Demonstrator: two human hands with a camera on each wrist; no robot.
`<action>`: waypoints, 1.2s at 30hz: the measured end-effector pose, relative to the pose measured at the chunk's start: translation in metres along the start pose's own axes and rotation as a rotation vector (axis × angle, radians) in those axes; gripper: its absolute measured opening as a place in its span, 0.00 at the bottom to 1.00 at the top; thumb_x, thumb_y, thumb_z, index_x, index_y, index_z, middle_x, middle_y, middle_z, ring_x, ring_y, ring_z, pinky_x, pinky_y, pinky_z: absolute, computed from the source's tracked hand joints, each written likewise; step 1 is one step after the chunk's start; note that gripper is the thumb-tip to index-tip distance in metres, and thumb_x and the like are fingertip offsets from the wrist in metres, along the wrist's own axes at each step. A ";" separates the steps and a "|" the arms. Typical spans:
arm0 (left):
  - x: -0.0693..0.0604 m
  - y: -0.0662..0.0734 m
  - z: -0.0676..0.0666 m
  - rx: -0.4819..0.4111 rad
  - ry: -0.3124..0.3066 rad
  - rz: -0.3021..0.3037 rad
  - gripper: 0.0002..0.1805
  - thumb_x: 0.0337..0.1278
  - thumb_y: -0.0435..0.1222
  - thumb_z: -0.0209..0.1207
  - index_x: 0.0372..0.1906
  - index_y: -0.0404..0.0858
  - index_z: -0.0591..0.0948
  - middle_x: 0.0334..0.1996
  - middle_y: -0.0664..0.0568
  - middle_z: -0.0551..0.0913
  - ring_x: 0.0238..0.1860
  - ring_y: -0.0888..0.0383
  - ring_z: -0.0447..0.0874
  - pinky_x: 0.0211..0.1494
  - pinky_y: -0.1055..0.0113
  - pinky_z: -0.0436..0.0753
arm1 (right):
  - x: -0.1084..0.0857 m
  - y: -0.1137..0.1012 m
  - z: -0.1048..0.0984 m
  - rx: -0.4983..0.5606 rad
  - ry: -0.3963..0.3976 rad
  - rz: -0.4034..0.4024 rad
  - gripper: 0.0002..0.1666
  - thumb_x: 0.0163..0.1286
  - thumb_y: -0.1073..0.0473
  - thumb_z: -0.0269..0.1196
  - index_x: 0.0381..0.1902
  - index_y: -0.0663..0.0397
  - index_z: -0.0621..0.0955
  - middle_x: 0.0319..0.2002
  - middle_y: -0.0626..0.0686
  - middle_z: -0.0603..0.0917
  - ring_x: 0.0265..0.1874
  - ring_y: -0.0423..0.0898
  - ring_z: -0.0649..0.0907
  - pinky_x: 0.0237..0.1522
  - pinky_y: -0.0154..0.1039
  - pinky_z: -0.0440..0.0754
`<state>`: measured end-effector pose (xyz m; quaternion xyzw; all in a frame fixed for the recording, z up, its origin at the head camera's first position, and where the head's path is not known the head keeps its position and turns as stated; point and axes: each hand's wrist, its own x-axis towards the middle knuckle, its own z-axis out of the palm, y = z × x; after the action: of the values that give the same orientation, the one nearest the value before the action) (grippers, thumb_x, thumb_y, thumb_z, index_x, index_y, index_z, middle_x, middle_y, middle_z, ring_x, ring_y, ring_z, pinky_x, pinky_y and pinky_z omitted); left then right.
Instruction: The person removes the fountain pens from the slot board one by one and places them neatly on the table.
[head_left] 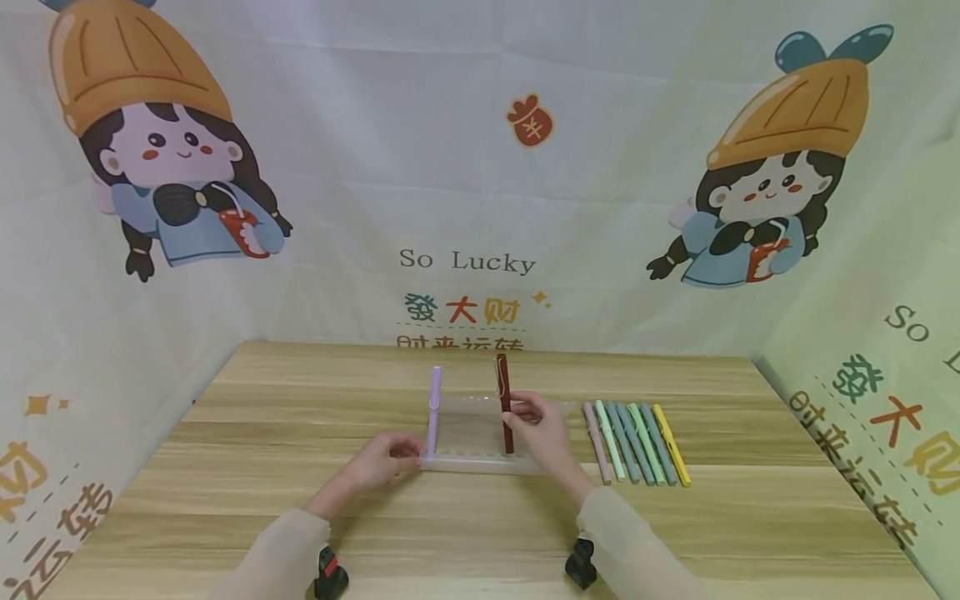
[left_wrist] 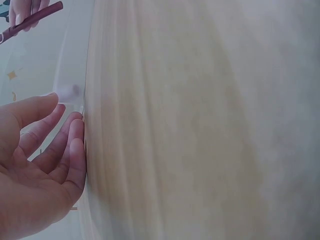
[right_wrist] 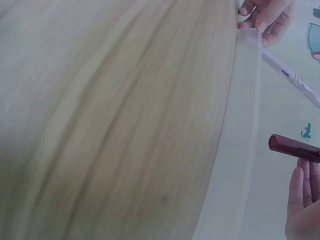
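A clear pen display stand [head_left: 480,467] with scalloped edges sits on the wooden table. One lilac pen [head_left: 434,408] stands upright at its left end. My left hand [head_left: 390,458] rests at the stand's left end, with loosely bent fingertips touching it; the left wrist view shows this hand [left_wrist: 45,155] close up. My right hand [head_left: 542,429] pinches a dark red pen [head_left: 504,408] between thumb and fingers, nearly upright over the stand. In the right wrist view the red pen's end [right_wrist: 292,147] points toward the stand's front strip [right_wrist: 240,125]; whether they touch I cannot tell.
To the right of the stand, several pens lie side by side in a row, among them a mauve pen [head_left: 597,442], green ones and a yellow pen [head_left: 672,446]. A printed cloth backdrop [head_left: 465,200] rises behind the table's far edge and along both sides.
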<state>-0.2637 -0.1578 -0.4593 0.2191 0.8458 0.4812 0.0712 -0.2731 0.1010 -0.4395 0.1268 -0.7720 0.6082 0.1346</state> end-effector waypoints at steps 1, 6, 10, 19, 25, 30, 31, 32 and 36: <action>0.000 -0.001 0.000 -0.001 0.001 0.000 0.09 0.50 0.30 0.58 0.36 0.28 0.77 0.29 0.48 0.78 0.30 0.54 0.74 0.27 0.64 0.75 | 0.000 0.001 -0.002 0.001 0.000 -0.003 0.16 0.55 0.70 0.61 0.43 0.69 0.76 0.32 0.61 0.80 0.34 0.53 0.79 0.39 0.40 0.77; 0.000 -0.001 0.000 -0.014 0.003 0.006 0.09 0.50 0.29 0.57 0.36 0.27 0.76 0.29 0.47 0.78 0.30 0.53 0.74 0.26 0.64 0.75 | -0.002 0.004 -0.014 0.002 0.000 -0.013 0.16 0.55 0.72 0.61 0.43 0.70 0.76 0.32 0.61 0.80 0.34 0.53 0.79 0.38 0.38 0.77; 0.000 0.000 0.000 -0.020 0.004 0.010 0.09 0.50 0.29 0.58 0.36 0.27 0.76 0.29 0.47 0.78 0.29 0.53 0.74 0.26 0.63 0.75 | -0.006 0.003 -0.024 -0.046 0.010 -0.007 0.16 0.54 0.70 0.62 0.44 0.66 0.77 0.31 0.58 0.80 0.33 0.50 0.79 0.37 0.36 0.77; 0.001 0.000 0.000 -0.004 0.003 0.004 0.08 0.49 0.29 0.58 0.36 0.27 0.77 0.29 0.48 0.78 0.30 0.55 0.74 0.27 0.65 0.75 | -0.011 0.004 -0.049 -0.134 0.043 0.024 0.16 0.53 0.68 0.64 0.43 0.62 0.78 0.31 0.55 0.81 0.32 0.47 0.80 0.36 0.38 0.78; 0.001 0.002 0.000 -0.015 0.002 0.006 0.09 0.49 0.29 0.58 0.36 0.27 0.77 0.29 0.47 0.78 0.30 0.54 0.74 0.27 0.64 0.75 | -0.012 0.008 -0.068 -0.192 0.054 0.018 0.16 0.54 0.67 0.64 0.42 0.64 0.78 0.31 0.56 0.81 0.32 0.49 0.80 0.36 0.39 0.77; 0.001 0.000 0.000 -0.020 0.003 0.006 0.08 0.49 0.29 0.58 0.35 0.27 0.77 0.28 0.48 0.78 0.29 0.55 0.74 0.26 0.65 0.75 | -0.012 0.009 -0.084 -0.236 0.051 0.061 0.17 0.55 0.66 0.63 0.44 0.61 0.78 0.33 0.56 0.81 0.34 0.49 0.79 0.38 0.40 0.77; 0.001 -0.001 0.000 -0.019 0.004 0.003 0.08 0.49 0.29 0.58 0.35 0.28 0.77 0.28 0.48 0.78 0.29 0.55 0.74 0.26 0.66 0.75 | -0.013 0.009 -0.087 -0.243 0.050 0.073 0.17 0.55 0.65 0.63 0.44 0.61 0.77 0.33 0.56 0.81 0.35 0.49 0.79 0.39 0.41 0.76; 0.001 -0.001 0.000 -0.019 0.002 0.003 0.08 0.49 0.29 0.58 0.36 0.28 0.77 0.28 0.48 0.78 0.29 0.56 0.74 0.26 0.66 0.75 | -0.013 0.009 -0.090 -0.252 0.048 0.076 0.17 0.56 0.65 0.63 0.45 0.62 0.77 0.34 0.57 0.81 0.36 0.50 0.79 0.39 0.42 0.76; 0.001 -0.002 0.001 -0.021 0.000 -0.005 0.09 0.50 0.29 0.58 0.36 0.27 0.77 0.29 0.49 0.78 0.29 0.56 0.74 0.27 0.66 0.75 | -0.015 0.011 -0.103 -0.274 0.046 0.081 0.18 0.57 0.64 0.62 0.46 0.63 0.76 0.35 0.59 0.80 0.36 0.52 0.79 0.40 0.43 0.76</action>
<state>-0.2651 -0.1573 -0.4614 0.2160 0.8414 0.4897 0.0747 -0.2574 0.2038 -0.4317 0.0619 -0.8490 0.5046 0.1438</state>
